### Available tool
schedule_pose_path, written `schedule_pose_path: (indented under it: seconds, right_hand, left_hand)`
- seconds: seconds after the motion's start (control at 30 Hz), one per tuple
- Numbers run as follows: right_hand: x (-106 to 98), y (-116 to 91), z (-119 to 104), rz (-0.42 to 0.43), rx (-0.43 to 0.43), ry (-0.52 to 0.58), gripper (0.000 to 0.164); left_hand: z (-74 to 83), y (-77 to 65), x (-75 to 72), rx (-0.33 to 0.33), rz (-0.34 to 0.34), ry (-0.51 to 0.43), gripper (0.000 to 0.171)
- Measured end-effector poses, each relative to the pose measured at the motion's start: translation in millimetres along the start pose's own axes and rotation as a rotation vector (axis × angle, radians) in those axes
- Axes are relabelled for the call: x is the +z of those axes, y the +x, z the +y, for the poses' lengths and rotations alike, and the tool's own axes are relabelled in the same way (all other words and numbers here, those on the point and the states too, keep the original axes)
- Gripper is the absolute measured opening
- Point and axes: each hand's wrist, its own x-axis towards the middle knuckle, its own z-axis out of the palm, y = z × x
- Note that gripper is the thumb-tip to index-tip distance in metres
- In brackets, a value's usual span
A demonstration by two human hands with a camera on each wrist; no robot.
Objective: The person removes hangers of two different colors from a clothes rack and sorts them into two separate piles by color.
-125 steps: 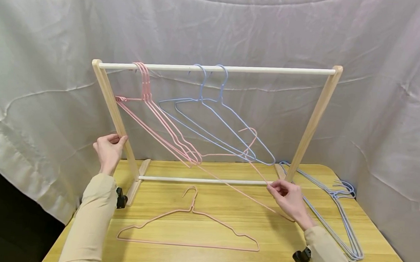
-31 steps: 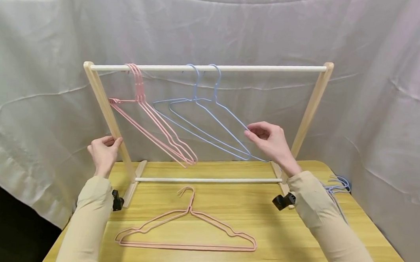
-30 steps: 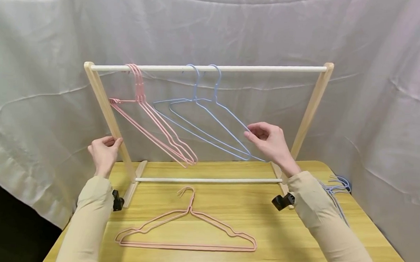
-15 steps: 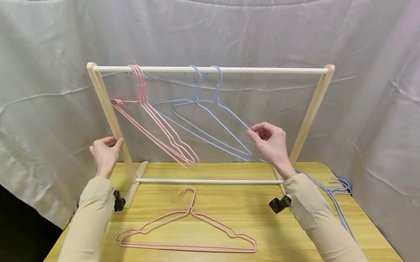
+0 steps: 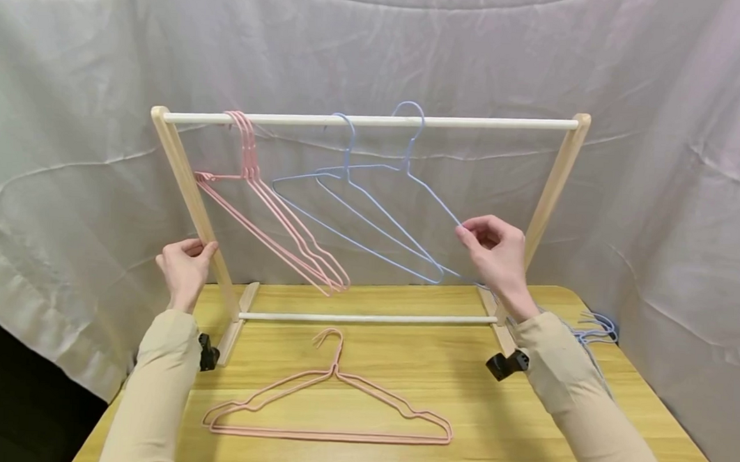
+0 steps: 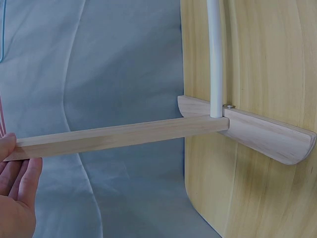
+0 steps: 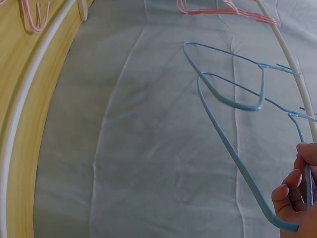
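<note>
Pinching a blue hanger point(image 5: 407, 164) by its slope below the rail point(image 5: 501, 124), the right hand point(image 5: 500, 255) has the hook point(image 5: 423, 119) up-left of its fingertips, crown above the rail, while the left hand point(image 5: 186, 267) grips the left post point(image 5: 176, 151).

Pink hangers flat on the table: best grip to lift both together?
I'd pinch the pink hangers at their necks, coming from above on the near side. They lie flat on the table with necks nearly overlapping, so one pinch could take both; the open triangles leave finger room.
</note>
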Motion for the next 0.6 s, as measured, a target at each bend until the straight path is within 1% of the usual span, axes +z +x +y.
schedule_pose_path:
  seconds: [0.37,0.6]
  right_hand:
    - [-19.9,-6.3,12.7,0.123,0.025,0.034,0.011]
    - [-32.3,-6.4,14.7,0.204,-0.011,0.058,0.011]
  left_hand:
    - [0.0,-1.0,0.4,0.02,-0.002,0.006,0.036]
    - [0.2,-0.7,-0.4,0.02,0.005,0.003,0.035]
